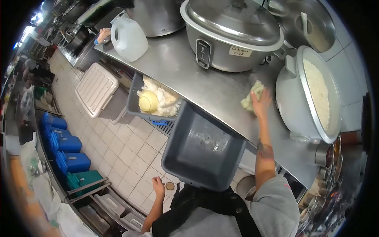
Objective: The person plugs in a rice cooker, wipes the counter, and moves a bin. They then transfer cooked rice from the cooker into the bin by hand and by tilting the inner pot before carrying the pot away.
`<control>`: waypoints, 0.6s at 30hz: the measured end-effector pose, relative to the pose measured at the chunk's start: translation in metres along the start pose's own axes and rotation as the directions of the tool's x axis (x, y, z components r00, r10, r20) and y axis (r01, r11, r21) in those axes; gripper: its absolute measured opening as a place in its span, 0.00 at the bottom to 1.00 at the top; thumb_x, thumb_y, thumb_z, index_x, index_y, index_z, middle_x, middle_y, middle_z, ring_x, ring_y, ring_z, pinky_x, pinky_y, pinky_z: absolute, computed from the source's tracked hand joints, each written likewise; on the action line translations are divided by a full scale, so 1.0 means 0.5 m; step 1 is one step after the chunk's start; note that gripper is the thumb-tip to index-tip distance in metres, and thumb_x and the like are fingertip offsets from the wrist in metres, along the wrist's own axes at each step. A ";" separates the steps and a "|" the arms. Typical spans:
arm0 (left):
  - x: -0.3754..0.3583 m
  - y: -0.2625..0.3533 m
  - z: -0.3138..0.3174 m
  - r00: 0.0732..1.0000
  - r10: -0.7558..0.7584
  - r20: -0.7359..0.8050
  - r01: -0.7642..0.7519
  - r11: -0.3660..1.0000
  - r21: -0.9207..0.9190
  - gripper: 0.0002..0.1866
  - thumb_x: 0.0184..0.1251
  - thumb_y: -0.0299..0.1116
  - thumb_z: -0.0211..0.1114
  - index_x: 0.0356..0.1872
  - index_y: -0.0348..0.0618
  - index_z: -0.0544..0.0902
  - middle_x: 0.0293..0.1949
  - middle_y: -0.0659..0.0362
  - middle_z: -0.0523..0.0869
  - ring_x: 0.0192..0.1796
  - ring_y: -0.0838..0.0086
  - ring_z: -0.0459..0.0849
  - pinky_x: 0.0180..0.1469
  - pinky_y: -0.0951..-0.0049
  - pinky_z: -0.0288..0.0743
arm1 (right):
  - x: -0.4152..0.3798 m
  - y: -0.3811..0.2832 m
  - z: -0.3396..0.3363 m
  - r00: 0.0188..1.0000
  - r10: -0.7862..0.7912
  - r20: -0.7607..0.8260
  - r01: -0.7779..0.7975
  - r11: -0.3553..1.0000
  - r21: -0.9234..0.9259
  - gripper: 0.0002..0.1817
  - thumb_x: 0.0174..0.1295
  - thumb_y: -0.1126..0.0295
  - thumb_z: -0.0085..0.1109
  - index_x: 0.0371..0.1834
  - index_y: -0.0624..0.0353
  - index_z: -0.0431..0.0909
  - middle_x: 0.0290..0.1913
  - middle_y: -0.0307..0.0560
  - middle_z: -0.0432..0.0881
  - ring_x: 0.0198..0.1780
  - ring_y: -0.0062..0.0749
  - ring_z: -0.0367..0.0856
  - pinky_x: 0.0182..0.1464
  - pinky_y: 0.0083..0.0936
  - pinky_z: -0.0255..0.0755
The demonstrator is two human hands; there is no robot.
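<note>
My right hand point(261, 103) presses a pale yellow-green cloth point(252, 96) against the steel counter point(173, 59), between a large rice cooker point(237, 35) and a big pot of white grain point(290, 98). Low on the left, my left hand point(158, 185) hangs beside my body with its fingers curled and nothing visible in it. Closest to that hand is a deep grey tub point(175, 158), which is tilted between my body and the counter edge. Its inside shows wet, shiny patches.
A white plastic jug point(128, 39) stands at the counter's far left. Below the edge, a grey bin point(134, 94) holds white material and a yellow bowl point(148, 102). A lidded storage box point(96, 89), blue bins point(73, 144) and a green bin point(85, 179) stand on the tiled floor.
</note>
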State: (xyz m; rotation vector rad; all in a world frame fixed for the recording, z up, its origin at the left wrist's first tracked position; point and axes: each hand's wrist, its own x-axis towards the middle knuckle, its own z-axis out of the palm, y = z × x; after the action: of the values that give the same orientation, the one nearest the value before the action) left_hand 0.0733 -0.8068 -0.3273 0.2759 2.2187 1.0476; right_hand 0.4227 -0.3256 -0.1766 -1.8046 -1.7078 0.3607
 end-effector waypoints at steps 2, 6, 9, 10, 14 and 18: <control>-0.014 -0.034 -0.046 0.985 -0.103 0.138 0.088 0.990 0.108 0.14 0.67 0.39 0.51 0.37 0.35 0.70 0.28 0.52 0.77 0.25 0.71 0.77 0.23 0.73 0.74 | 0.049 0.052 0.022 0.979 -0.126 -0.159 0.062 0.932 -0.357 0.39 0.58 0.46 0.51 0.66 0.60 0.56 0.66 0.59 0.58 0.66 0.53 0.57 0.63 0.47 0.55; -0.080 -0.075 -0.118 0.895 -0.384 0.227 0.320 0.908 0.272 0.18 0.64 0.41 0.56 0.41 0.33 0.71 0.28 0.50 0.81 0.25 0.69 0.80 0.24 0.72 0.75 | 0.218 0.088 0.101 0.978 -0.074 -0.195 -0.031 0.873 -0.487 0.38 0.59 0.46 0.46 0.67 0.58 0.55 0.68 0.55 0.55 0.68 0.54 0.51 0.63 0.58 0.50; -0.131 -0.098 -0.143 0.864 -0.482 0.143 0.413 0.843 0.345 0.19 0.61 0.41 0.57 0.42 0.32 0.74 0.30 0.49 0.82 0.28 0.68 0.82 0.28 0.71 0.76 | 0.278 0.046 0.144 0.987 -0.007 -0.157 -0.076 0.855 -0.513 0.31 0.60 0.51 0.45 0.64 0.56 0.61 0.65 0.53 0.62 0.67 0.49 0.55 0.60 0.63 0.50; -0.144 -0.111 -0.146 0.861 -0.490 0.132 0.426 0.839 0.338 0.19 0.61 0.41 0.57 0.42 0.32 0.74 0.30 0.49 0.82 0.28 0.68 0.82 0.28 0.71 0.76 | 0.259 -0.012 0.132 0.989 0.051 -0.140 -0.114 0.861 -0.495 0.30 0.61 0.53 0.45 0.64 0.55 0.62 0.64 0.53 0.63 0.67 0.47 0.55 0.60 0.64 0.49; -0.146 -0.179 -0.146 0.918 -0.370 0.144 0.276 0.855 0.438 0.17 0.60 0.42 0.58 0.37 0.36 0.78 0.32 0.47 0.84 0.36 0.61 0.84 0.40 0.64 0.76 | 0.191 0.003 0.238 0.916 -0.166 -0.366 0.049 0.950 -0.309 0.28 0.61 0.57 0.47 0.63 0.54 0.62 0.67 0.51 0.59 0.68 0.45 0.54 0.60 0.67 0.46; -0.033 -0.188 -0.198 0.911 -0.321 0.258 0.115 0.800 0.589 0.17 0.58 0.44 0.58 0.34 0.39 0.81 0.34 0.46 0.84 0.38 0.54 0.83 0.44 0.63 0.75 | -0.008 -0.241 0.233 0.979 0.080 -0.188 -0.153 0.898 -0.412 0.29 0.61 0.57 0.47 0.65 0.53 0.59 0.70 0.50 0.54 0.70 0.46 0.49 0.62 0.64 0.44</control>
State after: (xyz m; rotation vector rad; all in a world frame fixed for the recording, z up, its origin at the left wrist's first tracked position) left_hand 0.0299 -0.9365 -0.3443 0.4072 2.1125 0.1641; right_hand 0.2573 -0.3040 -0.1946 -2.1849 -1.6525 -0.1298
